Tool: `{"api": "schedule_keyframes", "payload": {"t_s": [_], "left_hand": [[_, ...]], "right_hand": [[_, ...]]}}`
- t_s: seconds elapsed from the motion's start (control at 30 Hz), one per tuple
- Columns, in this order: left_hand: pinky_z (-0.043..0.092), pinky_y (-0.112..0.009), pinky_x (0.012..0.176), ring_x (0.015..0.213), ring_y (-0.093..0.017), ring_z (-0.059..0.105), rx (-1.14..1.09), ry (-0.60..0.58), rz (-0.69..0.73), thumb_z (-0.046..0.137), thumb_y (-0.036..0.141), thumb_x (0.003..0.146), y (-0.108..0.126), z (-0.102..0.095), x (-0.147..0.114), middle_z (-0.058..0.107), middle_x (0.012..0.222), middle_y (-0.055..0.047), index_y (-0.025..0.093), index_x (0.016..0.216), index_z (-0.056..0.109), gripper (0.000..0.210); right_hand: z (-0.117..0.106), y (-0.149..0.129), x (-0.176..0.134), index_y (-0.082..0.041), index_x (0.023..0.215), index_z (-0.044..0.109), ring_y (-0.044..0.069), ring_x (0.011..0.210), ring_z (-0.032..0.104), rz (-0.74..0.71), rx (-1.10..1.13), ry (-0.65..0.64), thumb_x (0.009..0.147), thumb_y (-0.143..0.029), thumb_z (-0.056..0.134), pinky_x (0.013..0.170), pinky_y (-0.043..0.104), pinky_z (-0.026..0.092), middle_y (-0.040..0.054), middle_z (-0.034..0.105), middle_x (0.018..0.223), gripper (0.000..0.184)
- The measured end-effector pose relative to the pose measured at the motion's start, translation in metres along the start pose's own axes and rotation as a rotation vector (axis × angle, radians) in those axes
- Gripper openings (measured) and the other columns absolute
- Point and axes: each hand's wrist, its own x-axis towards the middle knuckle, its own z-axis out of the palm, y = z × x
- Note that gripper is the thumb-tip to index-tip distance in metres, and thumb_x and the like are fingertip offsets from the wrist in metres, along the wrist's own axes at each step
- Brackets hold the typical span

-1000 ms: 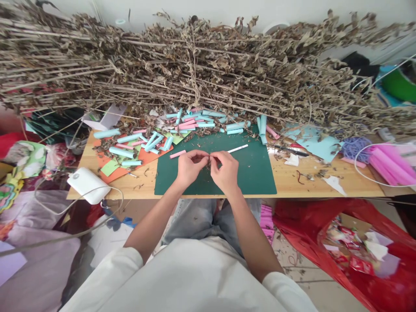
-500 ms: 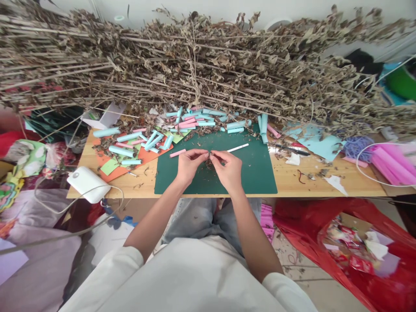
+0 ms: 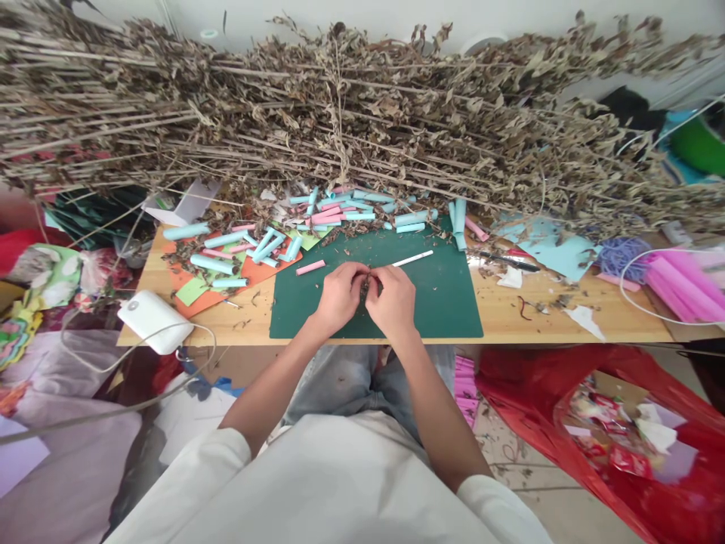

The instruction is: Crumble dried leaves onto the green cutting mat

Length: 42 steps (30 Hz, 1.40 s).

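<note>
Over the green cutting mat (image 3: 447, 302), my left hand (image 3: 340, 295) and my right hand (image 3: 393, 298) meet fingertip to fingertip. Both are closed in a pinch on small brown bits of dried leaf (image 3: 369, 276), mostly covered by the fingers. More dark crumbs lie on the mat around them. A pink paper tube (image 3: 311, 267) rests on the mat to the left of my left hand. Beyond my right hand lies a thin white stick or pen (image 3: 413, 258), slanting up to the right.
Dried leafy stalks (image 3: 340, 113) are heaped across the back. Blue paper tubes (image 3: 223, 239) and pink ones lie along the table's rear and left. A white corded device (image 3: 155, 321) sits at the left edge. A red plastic bag (image 3: 521, 385) of scraps stands below right.
Both hands have curled inward and drawn slightly closer together, their fingers now bent more tightly. My left hand has shifted right, uncovering more of the pink tube.
</note>
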Motion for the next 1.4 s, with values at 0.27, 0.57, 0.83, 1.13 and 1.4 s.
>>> {"api": "schedule_keyframes", "payload": {"t_s": [0.27,0.57,0.83,1.13,1.4], "left_hand": [[0.049,-0.024,0.068,0.065,-0.010,0.059,-0.654,0.051,-0.354,0.078,0.029,0.068,0.000,0.003,0.010,0.066,0.073,-0.001,0.015,0.080,0.067,0.021],[0.053,-0.023,0.073,0.068,-0.009,0.065,-0.825,0.093,-0.443,0.084,0.028,0.063,-0.004,-0.003,0.009,0.070,0.076,-0.001,0.015,0.083,0.073,0.027],[0.057,-0.030,0.079,0.071,-0.013,0.068,-0.683,0.131,-0.372,0.082,0.026,0.065,-0.008,-0.001,0.009,0.074,0.081,-0.004,0.015,0.084,0.076,0.023],[0.057,-0.029,0.073,0.071,-0.014,0.068,-0.428,0.070,-0.246,0.073,0.026,0.074,-0.010,0.000,0.006,0.072,0.080,-0.004,0.015,0.085,0.072,0.016],[0.056,-0.026,0.070,0.070,-0.013,0.067,-0.336,0.092,-0.219,0.072,0.023,0.075,0.003,0.002,0.004,0.071,0.078,-0.003,0.016,0.082,0.069,0.011]], "right_hand": [[0.007,0.004,0.006,-0.018,0.083,0.067,0.017,0.066,0.063,0.360,0.699,0.016,0.082,-0.034,0.058,0.063,0.028,0.051,0.0033,0.070,0.075,0.018],[0.000,0.012,0.004,-0.019,0.086,0.071,0.018,0.073,0.066,0.240,0.468,0.085,0.085,-0.031,0.059,0.069,0.029,0.052,0.0044,0.073,0.083,0.017],[0.004,0.016,0.003,-0.019,0.098,0.074,0.023,0.090,0.064,-0.032,0.075,-0.008,0.091,-0.020,0.050,0.084,0.038,0.051,0.0095,0.072,0.094,0.025],[-0.004,0.009,0.005,-0.021,0.102,0.072,0.020,0.088,0.065,-0.048,0.189,0.002,0.090,-0.025,0.057,0.082,0.034,0.053,0.0069,0.072,0.097,0.020],[-0.004,0.005,0.005,-0.019,0.089,0.067,0.021,0.083,0.064,-0.067,0.073,0.017,0.092,-0.019,0.050,0.076,0.033,0.050,0.0078,0.070,0.088,0.018]]}}
